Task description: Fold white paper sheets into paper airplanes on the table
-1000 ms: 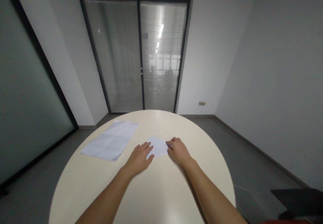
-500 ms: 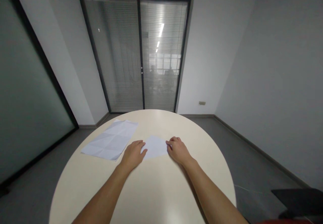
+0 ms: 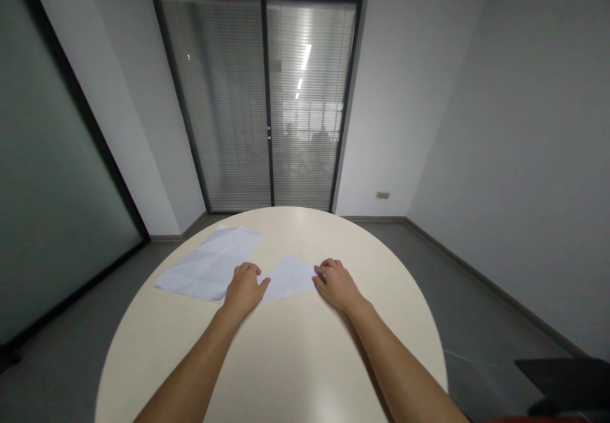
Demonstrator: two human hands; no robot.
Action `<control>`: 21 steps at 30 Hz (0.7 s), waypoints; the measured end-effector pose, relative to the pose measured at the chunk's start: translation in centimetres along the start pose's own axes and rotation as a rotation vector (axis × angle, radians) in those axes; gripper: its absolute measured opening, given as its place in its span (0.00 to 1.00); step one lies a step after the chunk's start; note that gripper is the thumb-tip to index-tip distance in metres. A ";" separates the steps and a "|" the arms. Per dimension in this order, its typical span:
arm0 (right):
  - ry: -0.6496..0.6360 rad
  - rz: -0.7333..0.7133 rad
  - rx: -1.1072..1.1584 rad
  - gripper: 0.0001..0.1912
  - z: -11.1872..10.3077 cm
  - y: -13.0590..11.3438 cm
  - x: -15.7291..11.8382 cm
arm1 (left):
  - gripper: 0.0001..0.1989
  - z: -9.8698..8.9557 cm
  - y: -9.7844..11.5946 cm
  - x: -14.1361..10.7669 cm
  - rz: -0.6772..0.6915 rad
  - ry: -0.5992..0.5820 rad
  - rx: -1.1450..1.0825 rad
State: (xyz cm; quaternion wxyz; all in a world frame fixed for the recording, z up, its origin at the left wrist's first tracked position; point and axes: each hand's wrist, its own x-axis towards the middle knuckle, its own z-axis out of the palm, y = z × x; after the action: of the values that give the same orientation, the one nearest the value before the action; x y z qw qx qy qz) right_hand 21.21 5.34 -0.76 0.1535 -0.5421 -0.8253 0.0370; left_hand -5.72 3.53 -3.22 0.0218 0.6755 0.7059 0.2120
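Observation:
A small white sheet of paper [image 3: 290, 277] lies flat on the table between my hands. My left hand [image 3: 244, 288] rests at its left side, thumb at the paper's edge and apart from the bent fingers. At the right edge of the same paper is my right hand [image 3: 337, 285], its fingers loosely curved with a gap between thumb and forefinger. Larger white sheets with fold creases [image 3: 210, 264] lie to the left, close beside my left hand, which covers part of their right edge.
The round cream table [image 3: 286, 359] fills the lower middle. Beyond it stands a dark-framed glass partition with blinds [image 3: 229, 105]. A black object, perhaps part of a chair [image 3: 567, 382], is at the lower right.
My left hand has slid left, toward the larger sheets, uncovering more of the small paper's left corner. My right hand has hardly moved.

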 end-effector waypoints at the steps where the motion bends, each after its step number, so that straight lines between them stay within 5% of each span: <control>1: 0.002 0.000 0.005 0.14 0.0 0.0 0.0 | 0.13 0.0 -0.1 0.0 0.005 0.002 -0.003; 21: -0.001 -0.003 0.034 0.12 0.5 0.1 0.0 | 0.06 0.6 -0.4 0.4 0.088 0.030 -0.119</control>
State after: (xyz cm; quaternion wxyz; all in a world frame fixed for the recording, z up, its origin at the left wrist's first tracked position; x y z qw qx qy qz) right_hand 21.15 5.41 -1.26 0.1625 -0.5384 -0.8253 0.0509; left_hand -5.93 4.08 -3.80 0.0422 0.7000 0.6621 0.2642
